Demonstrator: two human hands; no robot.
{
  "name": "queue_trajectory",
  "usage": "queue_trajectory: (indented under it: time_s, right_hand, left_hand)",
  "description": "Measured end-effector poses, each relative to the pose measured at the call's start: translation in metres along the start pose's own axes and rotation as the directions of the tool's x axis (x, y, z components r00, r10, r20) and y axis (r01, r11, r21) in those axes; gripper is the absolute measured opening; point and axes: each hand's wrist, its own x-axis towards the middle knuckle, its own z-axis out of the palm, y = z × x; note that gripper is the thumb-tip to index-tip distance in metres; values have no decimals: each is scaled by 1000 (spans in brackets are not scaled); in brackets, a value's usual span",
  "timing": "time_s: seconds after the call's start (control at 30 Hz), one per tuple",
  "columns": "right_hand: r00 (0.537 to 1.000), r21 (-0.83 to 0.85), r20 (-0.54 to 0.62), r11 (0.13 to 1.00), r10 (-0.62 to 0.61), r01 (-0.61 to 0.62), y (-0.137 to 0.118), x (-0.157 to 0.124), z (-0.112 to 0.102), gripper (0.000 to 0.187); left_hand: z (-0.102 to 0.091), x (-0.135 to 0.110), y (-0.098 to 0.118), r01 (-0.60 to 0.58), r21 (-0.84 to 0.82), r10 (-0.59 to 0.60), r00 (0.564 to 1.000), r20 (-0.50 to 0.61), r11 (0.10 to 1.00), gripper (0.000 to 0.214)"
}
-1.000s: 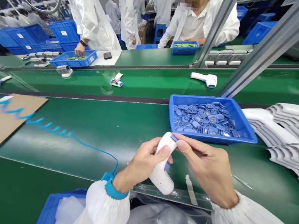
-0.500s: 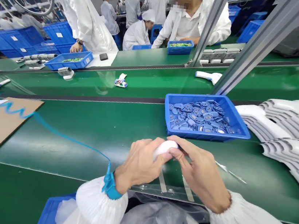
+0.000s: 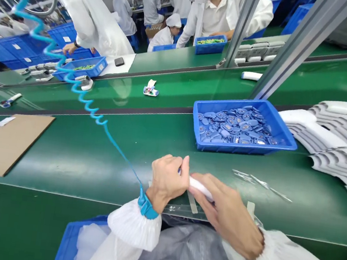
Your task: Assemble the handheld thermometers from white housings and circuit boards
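Observation:
My left hand (image 3: 167, 180) and my right hand (image 3: 226, 216) are both closed round a white plastic thermometer shell (image 3: 199, 187) just above the near edge of the green belt (image 3: 93, 153). Most of the shell is hidden by my fingers. A blue wrist strap (image 3: 147, 205) sits on my left wrist, and its coiled blue cord (image 3: 79, 92) rises to the upper left. The blue tray (image 3: 283, 134) of small blue button parts stands just beyond my hands, to the right.
Stacked white shells (image 3: 338, 143) lie at the right. A cardboard sheet (image 3: 5, 142) lies at the left. Clear film strips (image 3: 259, 182) lie on the belt. A white thermometer (image 3: 251, 75) rides the far belt. Metal posts (image 3: 293, 43) rise behind the tray. Other workers in white coats stand opposite.
The shell has been turned from upright to lying level and drawn lower, towards me, between both hands. The coiled cord has swung up to the upper left.

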Motion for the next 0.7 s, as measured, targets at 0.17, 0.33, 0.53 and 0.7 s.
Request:
queue_trajectory:
  time_s: [0.17, 0.33, 0.53, 0.7]
  right_hand:
    - [865, 440, 178, 749, 468, -496, 8, 3, 3, 49]
    - [857, 405, 315, 759, 409, -511, 10, 11, 18, 41]
    - [973, -515, 84, 845, 215, -143, -11, 14, 38, 31]
    - [958, -572, 88, 802, 271, -175, -18, 21, 37, 35]
  left_hand:
    - [-12, -17, 1, 51, -375, -86, 993, -78, 926, 23]
    - [17, -12, -5, 239, -642, -439, 883, -169, 728, 53]
    - [34, 27, -5, 308, -221, -363, 887, -284, 925, 50]
    - [30, 39, -2, 279, -187, -320, 914, -249, 942, 46]
